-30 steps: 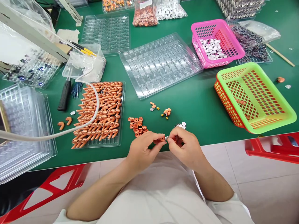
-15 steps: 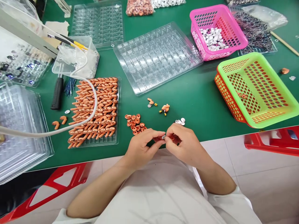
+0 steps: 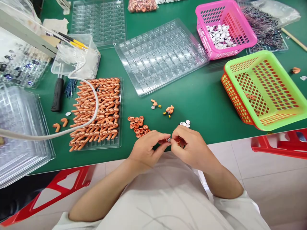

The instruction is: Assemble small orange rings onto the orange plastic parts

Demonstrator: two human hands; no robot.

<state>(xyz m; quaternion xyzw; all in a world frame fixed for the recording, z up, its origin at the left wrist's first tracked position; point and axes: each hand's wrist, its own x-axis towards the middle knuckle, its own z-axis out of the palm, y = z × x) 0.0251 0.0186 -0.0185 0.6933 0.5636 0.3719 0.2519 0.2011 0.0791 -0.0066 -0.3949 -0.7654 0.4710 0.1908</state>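
At the table's near edge, my left hand (image 3: 145, 148) and my right hand (image 3: 193, 147) meet fingertip to fingertip. Between them is a small orange earbud shell with a pale disc (image 3: 169, 140) in it, mostly covered by fingers. My left thumb and forefinger pinch its left side, and my right thumb and forefinger press on its right. A bit of orange shows within my curled right fingers. Beyond my left hand lie loose orange earbud caps (image 3: 139, 125). Several white discs (image 3: 186, 123) lie past my right hand. Two orange earbud parts with yellow-tipped pieces (image 3: 169, 110) rest farther back.
A tray of orange earbud stems (image 3: 96, 111) stands left, crossed by a white cable (image 3: 97, 105). An empty-looking clear tray (image 3: 163, 57) lies at centre back. To the right are a pink basket (image 3: 203, 43) with white discs and a green basket (image 3: 266, 124). Stacked trays (image 3: 26, 127) sit far left.
The view has shifted slightly. Both hands stay together at the same spot with the earbud shell between them; only small finger movements show.
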